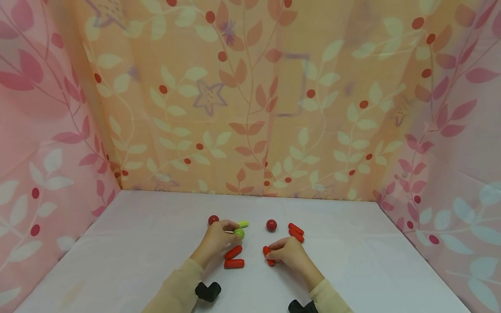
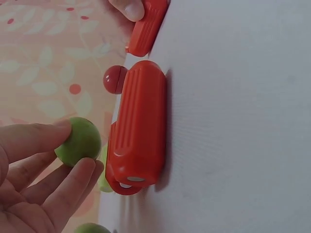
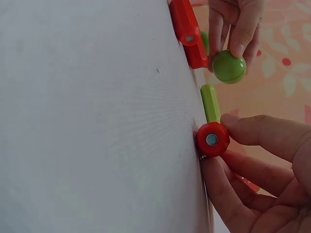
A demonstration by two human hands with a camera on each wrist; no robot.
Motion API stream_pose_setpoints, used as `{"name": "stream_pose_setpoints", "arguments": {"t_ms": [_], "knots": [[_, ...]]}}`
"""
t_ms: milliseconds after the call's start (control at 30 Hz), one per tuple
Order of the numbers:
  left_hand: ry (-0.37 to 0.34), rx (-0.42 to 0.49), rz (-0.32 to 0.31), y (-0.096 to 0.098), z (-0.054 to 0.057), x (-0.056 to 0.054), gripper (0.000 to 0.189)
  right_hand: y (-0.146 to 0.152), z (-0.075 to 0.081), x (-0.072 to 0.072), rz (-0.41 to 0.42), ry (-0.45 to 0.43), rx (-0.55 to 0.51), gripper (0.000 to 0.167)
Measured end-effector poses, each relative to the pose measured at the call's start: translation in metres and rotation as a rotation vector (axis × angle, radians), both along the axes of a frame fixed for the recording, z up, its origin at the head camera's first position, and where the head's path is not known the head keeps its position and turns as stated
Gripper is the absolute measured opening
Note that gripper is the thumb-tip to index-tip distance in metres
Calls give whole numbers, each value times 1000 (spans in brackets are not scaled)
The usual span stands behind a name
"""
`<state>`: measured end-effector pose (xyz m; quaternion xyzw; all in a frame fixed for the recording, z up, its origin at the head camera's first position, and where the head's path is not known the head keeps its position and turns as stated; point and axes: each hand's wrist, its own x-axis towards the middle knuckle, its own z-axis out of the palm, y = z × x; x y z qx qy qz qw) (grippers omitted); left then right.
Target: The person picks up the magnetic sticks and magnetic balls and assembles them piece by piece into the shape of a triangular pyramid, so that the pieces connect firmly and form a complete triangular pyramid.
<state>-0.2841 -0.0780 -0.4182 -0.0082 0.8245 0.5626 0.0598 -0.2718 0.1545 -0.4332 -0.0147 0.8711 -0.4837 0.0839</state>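
Observation:
My left hand [image 1: 216, 240] pinches a green ball [image 2: 80, 142] between thumb and fingertips, and the left wrist view has it raised beside two red rods. My right hand [image 1: 290, 254] holds another red rod [image 1: 266, 251] by thumb and fingers, low against the white tabletop. A metal disc shows in that rod's end in the right wrist view. Just beyond the left hand lies a light green rod [image 1: 244, 224]. Nearer me are a slanted red rod [image 1: 233, 252] and a straight red rod [image 1: 234, 264], close together.
One red ball [image 1: 271, 225] sits mid-table, and another red ball [image 1: 213, 219] is partly behind my left hand. Two red rods [image 1: 296, 229] lie at the right. A second green ball [image 2: 92, 228] shows at the left wrist view's lower edge. Patterned cloth [image 1: 250, 108] walls the table [image 1: 117, 243].

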Motion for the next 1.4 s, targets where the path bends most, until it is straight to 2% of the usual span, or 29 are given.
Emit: {"name": "stream_pose_setpoints", "arguments": {"t_ms": [400,600,867,1167,1400], "knots": [[17,-5,-13,-3,-3,1,34,-3,1,1,29,-23,12,21],[5,5,-18,-2,-2,2,36,-4,1,0,38,-6,3,23],[30,29,-32,2,-6,3,33,-1,1,-1,53,18,17,21],[44,37,-28,4,-5,1,34,0,1,-6,-15,44,-65,25],[68,70,-31,4,-8,1,34,-3,3,-4,-44,62,-107,27]]}}
